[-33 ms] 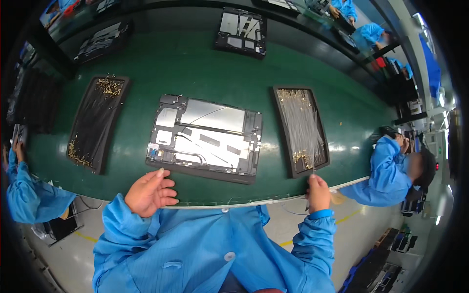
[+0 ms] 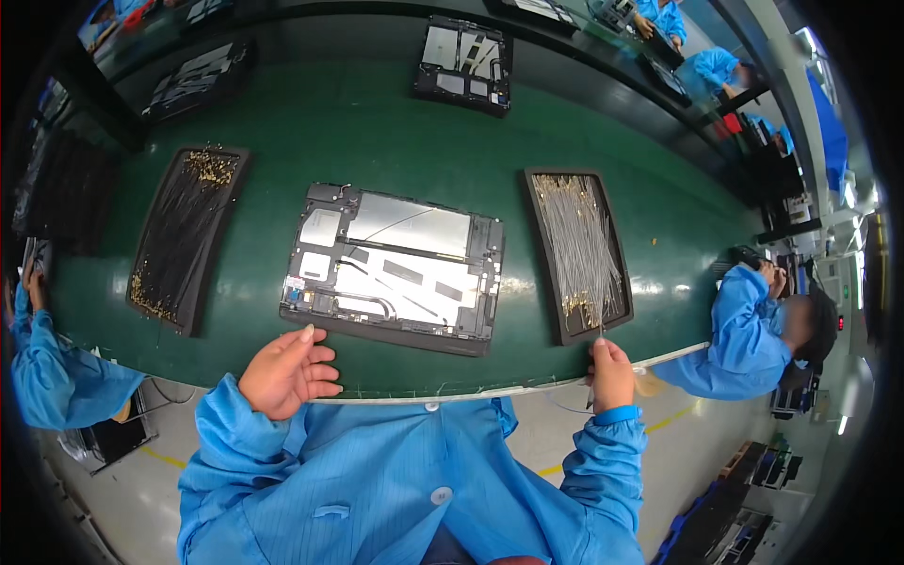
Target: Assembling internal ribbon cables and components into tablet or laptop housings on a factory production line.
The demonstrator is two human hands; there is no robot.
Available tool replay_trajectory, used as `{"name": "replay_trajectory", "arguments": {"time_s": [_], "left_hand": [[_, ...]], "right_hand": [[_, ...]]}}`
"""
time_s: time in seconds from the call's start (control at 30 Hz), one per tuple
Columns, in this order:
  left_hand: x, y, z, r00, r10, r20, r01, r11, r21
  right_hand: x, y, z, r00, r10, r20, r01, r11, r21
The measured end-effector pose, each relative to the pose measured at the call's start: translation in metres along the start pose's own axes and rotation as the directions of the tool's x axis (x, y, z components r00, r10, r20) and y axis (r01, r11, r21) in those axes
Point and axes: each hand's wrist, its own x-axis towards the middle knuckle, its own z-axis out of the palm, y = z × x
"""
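Near the table's front edge, my left hand (image 2: 290,373) is open, palm turned inward with fingers apart and nothing in it. Its fingertips are close to the front left corner of an opened tablet (image 2: 405,240), whose silver plates, dark strips and cables are exposed; it lies on a dark foam pad. My right hand (image 2: 612,375) is closed in a pinch on what looks like thin metal tweezers (image 2: 601,331). Their tip reaches the front end of a dark tray (image 2: 624,273) filled with thin grey cables (image 2: 576,240) with gold-coloured ends.
Left of the tablet lies another dark tray (image 2: 218,226) of thin black cables (image 2: 184,235). Opened devices (image 2: 463,64) (image 2: 196,80) lie toward the back near a dark shelf frame. People in blue work coats (image 2: 753,325) (image 2: 61,367) sit at both sides.
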Motion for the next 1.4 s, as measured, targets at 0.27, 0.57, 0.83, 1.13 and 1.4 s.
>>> {"name": "replay_trajectory", "arguments": {"time_s": [0.27,0.57,0.83,1.13,1.4], "left_hand": [[-0.008,-0.023,0.037,0.949,0.261,-0.175,-0.127,0.830,0.544],[0.002,-0.023,0.096,0.503,0.467,0.727,-0.779,-0.121,0.616],[0.034,-0.032,0.076,0.490,0.517,0.702,-0.671,-0.290,0.683],[0.050,-0.025,0.086,0.564,0.569,0.598,-0.401,-0.445,0.801],[0.049,-0.028,0.087,0.551,0.571,0.609,-0.340,-0.513,0.788]], "right_hand": [[-0.038,-0.029,-0.006,0.974,-0.191,-0.123,0.215,0.949,0.229],[-0.097,-0.052,0.070,0.623,-0.059,0.780,-0.068,0.989,0.129],[-0.092,-0.043,0.107,0.562,0.021,0.827,-0.381,0.894,0.237],[-0.083,-0.056,0.131,0.848,-0.424,0.319,0.150,0.769,0.622],[-0.079,-0.035,0.147,0.769,-0.628,0.124,0.475,0.689,0.547]]}}
